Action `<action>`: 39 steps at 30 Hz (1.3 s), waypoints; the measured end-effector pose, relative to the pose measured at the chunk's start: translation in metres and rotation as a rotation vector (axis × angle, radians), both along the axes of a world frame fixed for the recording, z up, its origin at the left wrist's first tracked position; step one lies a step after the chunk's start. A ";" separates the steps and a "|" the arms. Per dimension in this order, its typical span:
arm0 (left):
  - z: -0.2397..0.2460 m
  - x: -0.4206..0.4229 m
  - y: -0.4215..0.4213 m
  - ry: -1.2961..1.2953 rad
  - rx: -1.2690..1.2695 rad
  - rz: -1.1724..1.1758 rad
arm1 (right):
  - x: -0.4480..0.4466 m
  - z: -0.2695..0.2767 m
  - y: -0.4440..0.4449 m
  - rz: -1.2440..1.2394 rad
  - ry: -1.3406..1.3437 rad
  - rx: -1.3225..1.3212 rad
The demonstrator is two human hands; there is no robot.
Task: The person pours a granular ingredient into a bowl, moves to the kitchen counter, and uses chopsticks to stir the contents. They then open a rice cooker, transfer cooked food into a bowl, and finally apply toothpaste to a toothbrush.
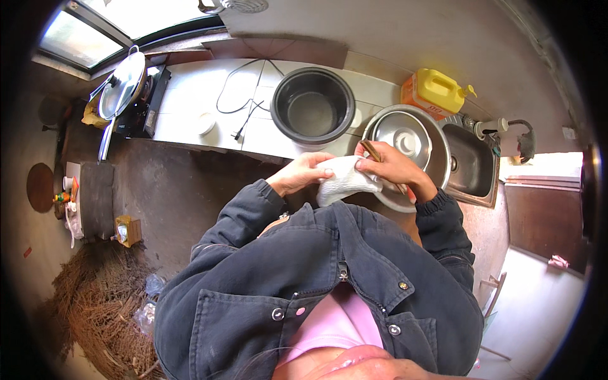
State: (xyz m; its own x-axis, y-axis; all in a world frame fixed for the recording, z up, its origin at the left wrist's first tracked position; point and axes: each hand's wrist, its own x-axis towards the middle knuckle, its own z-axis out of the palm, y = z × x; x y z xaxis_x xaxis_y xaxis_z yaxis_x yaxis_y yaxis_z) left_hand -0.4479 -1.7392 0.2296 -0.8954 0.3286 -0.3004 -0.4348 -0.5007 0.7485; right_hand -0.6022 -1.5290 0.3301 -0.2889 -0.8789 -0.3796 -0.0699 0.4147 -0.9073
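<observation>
A white cloth (343,181) is stretched between my hands at the counter's front edge. My left hand (304,172) pinches its left side between thumb and fingers. My right hand (390,164) grips its upper right part, together with a bundle of thin brown sticks (371,150), perhaps chopsticks, whose far ends stick out past the fingers. Close behind and right of the cloth is a wide metal basin (443,142) with a smaller metal bowl (403,135) inside. A black round pot (313,105) stands on the tiles beyond my left hand.
A yellow jug (439,90) stands behind the basin, with a steel sink (470,164) to the right. A power cord (232,111) and a small white bowl (204,124) lie left of the pot. A lidded pan (122,85) sits on a stove at the far left.
</observation>
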 end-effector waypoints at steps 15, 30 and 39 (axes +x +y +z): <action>-0.037 0.081 -0.170 -0.068 -0.677 0.560 | 0.006 -0.083 -0.070 -0.517 0.248 0.006; -0.105 -0.027 -0.163 -0.262 0.133 0.506 | -0.161 -0.152 -0.081 -0.473 0.516 0.324; -0.083 -0.026 -0.157 -0.125 -0.270 0.463 | -0.177 -0.145 -0.087 -0.310 0.384 0.312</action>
State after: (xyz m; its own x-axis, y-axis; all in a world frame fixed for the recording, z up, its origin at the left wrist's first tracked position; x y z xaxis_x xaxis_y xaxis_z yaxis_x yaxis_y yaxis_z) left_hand -0.4737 -1.8963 0.1471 -0.8805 -0.1942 -0.4325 -0.3084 -0.4581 0.8337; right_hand -0.7788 -1.6164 0.1854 -0.6831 -0.5947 -0.4239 -0.2020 0.7116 -0.6729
